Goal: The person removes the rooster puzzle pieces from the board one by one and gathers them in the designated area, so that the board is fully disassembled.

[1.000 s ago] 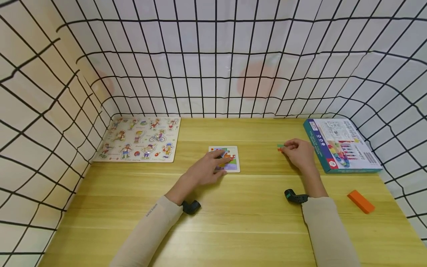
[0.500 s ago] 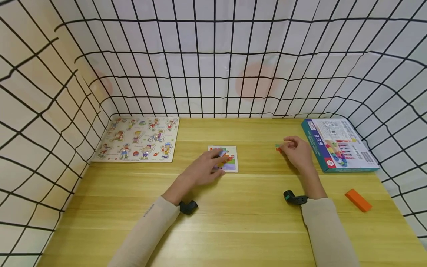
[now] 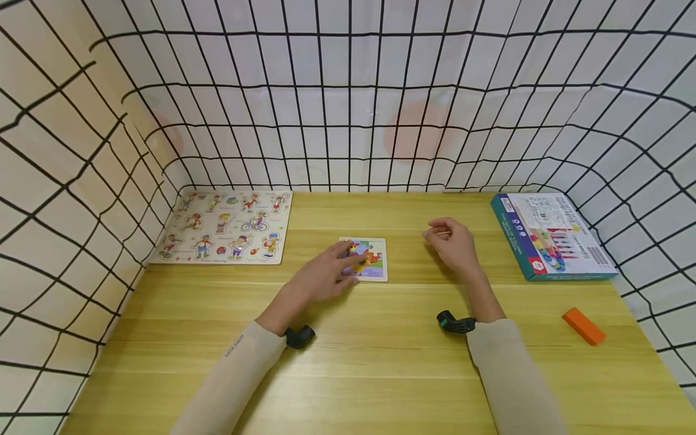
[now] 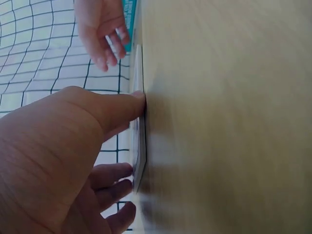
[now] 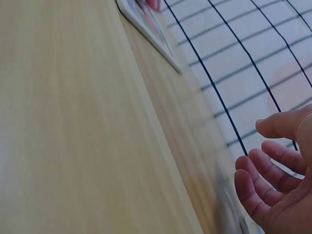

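A small square picture puzzle [image 3: 377, 273] in a white frame lies flat near the middle of the table, partly hidden by my left hand [image 3: 321, 275]. That hand reaches over its left side with fingers extended, and in the left wrist view the thumb [image 4: 124, 106] touches the puzzle's near edge. To the right, my right hand [image 3: 454, 244] hovers above the table, apart from the puzzle. Its fingers [image 5: 273, 170] are loosely bent, with nothing seen between them and the thumb. The small green and red piece is not visible in the head view.
A wooden board with cartoon figures [image 3: 225, 232] lies at the back left. At the right are a flat teal-edged box [image 3: 560, 238] and an orange block [image 3: 583, 326]. Black wire mesh [image 3: 348, 109] stands behind the table and along both sides.
My right hand has moved left, and the small piece it was pinching no longer shows. My left hand has shifted slightly left, uncovering more of the puzzle.
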`<state>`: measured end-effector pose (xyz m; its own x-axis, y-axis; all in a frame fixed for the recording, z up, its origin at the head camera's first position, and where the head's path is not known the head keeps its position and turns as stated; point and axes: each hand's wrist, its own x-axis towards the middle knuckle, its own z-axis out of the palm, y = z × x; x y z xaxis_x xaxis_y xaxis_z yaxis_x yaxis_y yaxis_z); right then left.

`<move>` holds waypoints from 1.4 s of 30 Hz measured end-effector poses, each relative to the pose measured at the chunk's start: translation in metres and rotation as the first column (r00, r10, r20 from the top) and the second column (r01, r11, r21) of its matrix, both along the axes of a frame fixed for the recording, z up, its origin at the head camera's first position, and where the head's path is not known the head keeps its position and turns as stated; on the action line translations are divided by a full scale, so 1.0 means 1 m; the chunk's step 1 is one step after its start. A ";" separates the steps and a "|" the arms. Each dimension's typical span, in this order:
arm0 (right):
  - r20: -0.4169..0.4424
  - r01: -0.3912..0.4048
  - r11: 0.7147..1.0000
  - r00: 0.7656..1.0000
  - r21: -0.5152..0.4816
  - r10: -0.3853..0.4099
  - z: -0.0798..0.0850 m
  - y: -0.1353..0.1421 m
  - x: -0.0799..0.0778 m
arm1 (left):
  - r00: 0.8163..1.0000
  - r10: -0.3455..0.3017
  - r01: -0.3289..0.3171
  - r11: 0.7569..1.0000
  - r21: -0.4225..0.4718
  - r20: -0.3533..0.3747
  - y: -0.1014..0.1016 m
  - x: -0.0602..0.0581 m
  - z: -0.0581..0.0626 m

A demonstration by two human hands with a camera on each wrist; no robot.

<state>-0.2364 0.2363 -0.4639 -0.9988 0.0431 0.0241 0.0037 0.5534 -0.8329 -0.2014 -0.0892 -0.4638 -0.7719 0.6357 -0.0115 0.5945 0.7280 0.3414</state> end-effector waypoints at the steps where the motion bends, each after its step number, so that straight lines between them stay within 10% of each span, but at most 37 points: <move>1: -0.001 -0.010 1.000 1.000 -0.008 0.010 0.000 -0.005 -0.001 | 1.000 0.007 -0.007 1.000 -0.007 0.007 0.000 0.000 -0.001; 17: 0.007 -0.107 0.992 0.994 -0.059 0.108 -0.008 -0.067 -0.006 | 0.998 0.033 -0.032 0.999 -0.027 0.045 0.007 -0.004 0.000; 42: 0.001 -0.168 0.986 0.986 -0.009 0.168 -0.011 -0.093 -0.006 | 0.998 0.040 -0.040 0.999 -0.008 0.057 0.010 -0.006 0.002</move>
